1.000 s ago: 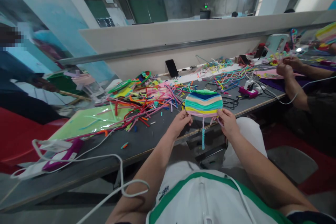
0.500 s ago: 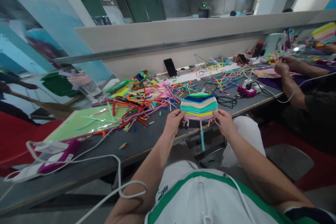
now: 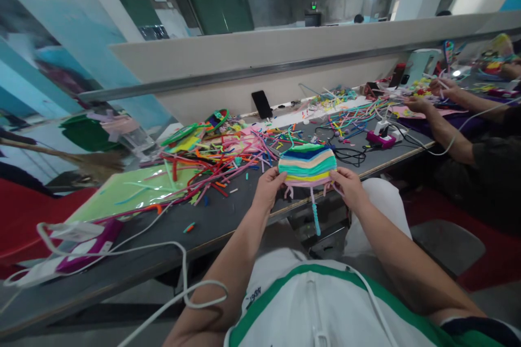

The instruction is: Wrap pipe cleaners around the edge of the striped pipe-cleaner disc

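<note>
Striped panel sits pinched at its lower corners between thumb and fingers of the left hand and right hand, above the table's near edge; a turquoise coil hangs below.

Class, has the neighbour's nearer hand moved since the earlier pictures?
Yes. The neighbour's nearer hand has moved leftward in the view, closer to the purple power strip, and is now apart from their other hand.
</note>
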A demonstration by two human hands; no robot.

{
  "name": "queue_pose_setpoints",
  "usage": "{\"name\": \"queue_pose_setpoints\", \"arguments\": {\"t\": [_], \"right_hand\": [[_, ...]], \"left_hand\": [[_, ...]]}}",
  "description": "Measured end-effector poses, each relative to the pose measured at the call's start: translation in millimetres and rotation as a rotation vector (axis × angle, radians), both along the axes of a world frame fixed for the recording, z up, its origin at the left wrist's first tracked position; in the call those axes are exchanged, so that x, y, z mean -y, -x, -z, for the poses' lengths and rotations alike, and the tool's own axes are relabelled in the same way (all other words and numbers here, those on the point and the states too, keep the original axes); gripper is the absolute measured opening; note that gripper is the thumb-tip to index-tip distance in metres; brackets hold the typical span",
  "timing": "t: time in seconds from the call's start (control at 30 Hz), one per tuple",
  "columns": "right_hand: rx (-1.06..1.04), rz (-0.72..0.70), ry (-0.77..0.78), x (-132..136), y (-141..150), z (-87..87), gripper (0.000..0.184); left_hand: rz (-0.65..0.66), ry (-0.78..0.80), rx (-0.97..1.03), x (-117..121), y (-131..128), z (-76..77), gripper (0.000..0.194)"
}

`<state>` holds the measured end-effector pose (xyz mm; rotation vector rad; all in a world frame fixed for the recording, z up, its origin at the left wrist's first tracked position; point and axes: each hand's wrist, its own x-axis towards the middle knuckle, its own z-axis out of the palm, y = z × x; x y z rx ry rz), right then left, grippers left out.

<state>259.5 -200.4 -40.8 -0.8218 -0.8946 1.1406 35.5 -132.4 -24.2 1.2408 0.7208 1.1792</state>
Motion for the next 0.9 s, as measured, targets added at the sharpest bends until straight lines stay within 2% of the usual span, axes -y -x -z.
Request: {"name": "queue_pose_setpoints", "arguments": {"t": [0.1,0.23,0.43,0.7,0.9], "right_hand": [[-0.014,-0.062,-0.024,-1,1,-1.6,0.020],[0.014,-0.060,-0.003,-5,2,2.1,0.035],[0.053,-0.065,0.019,-6,0,10.0,0.034],[0.051,-0.004,0.067,-10,6,13.7,0.028],[-0.114,-0.100,0.063,-9,2,3.8,0.037]], "left_hand": [[0.017,0.034,0.016,1,-1,2.2,0.037],[0.083,0.028,-0.010,3,-1,3.3,0.036],[0.199,0.044,-0.044,5,-4,4.5,0.048],[0.112,-0.040,-0.036,4,-8,7.1,0.041],[0.166,0.049,0.012,4,-8,2.2,0.046]]}}
